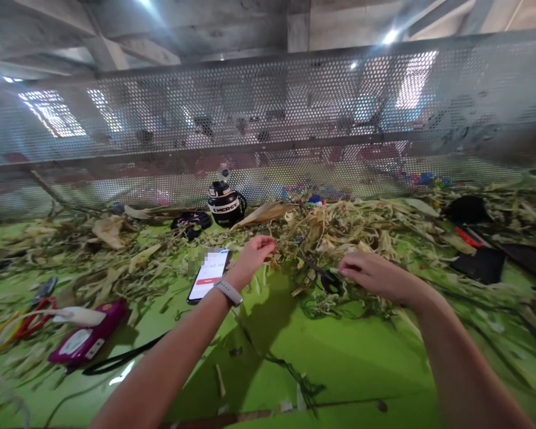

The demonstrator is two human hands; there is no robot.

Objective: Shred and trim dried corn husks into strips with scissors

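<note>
My left hand (255,253), with a grey watch band (228,292) on the wrist, hovers over the green tabletop (268,322) just right of a lit phone (209,275). Its fingers are drawn together, and I cannot make out what is between them. My right hand (364,273) pinches the end of a thin pale strip (333,270). Right below that strip lies a dark, rounded object (332,282) whose kind is unclear. Behind both hands spreads a heap of dry, pale husk-like strips (352,223).
At left are a purple box (89,333) with a white plug and cable, and red-handled cutters (38,316). A black jug (226,205) marked ENERGY stands by the perforated metal screen (268,119). Dark flat items (480,262) and a red-handled tool (469,236) lie at right.
</note>
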